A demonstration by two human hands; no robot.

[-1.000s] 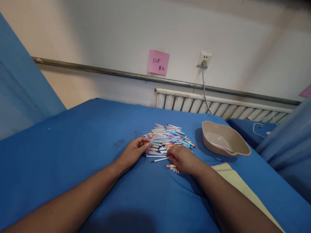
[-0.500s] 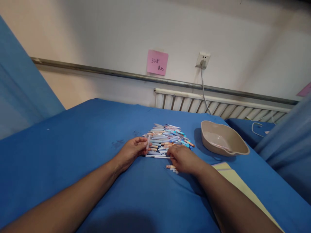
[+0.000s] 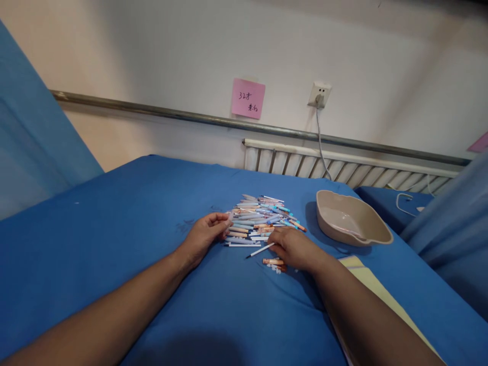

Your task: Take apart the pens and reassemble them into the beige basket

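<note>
A pile of several small pens and refills (image 3: 259, 218) in blue, orange and white lies on the blue cloth (image 3: 114, 229). My left hand (image 3: 204, 235) rests at the pile's left edge, fingers curled round a pale pen part. My right hand (image 3: 292, 247) lies at the pile's near right side and pinches a thin white refill (image 3: 260, 250) that points out to the left. A few orange-tipped pieces (image 3: 275, 263) sit just under that hand.
A beige kidney-shaped basin (image 3: 353, 223) stands to the right of the pile. A yellow sheet (image 3: 371, 282) lies under my right forearm. Behind run a radiator (image 3: 343, 170), a wall rail, a socket with a cable (image 3: 319, 95) and a pink note (image 3: 248, 98).
My right hand has drawn a thin white refill out of the pile toward me. The left hand has stayed at the pile's edge, turning its piece slightly.
</note>
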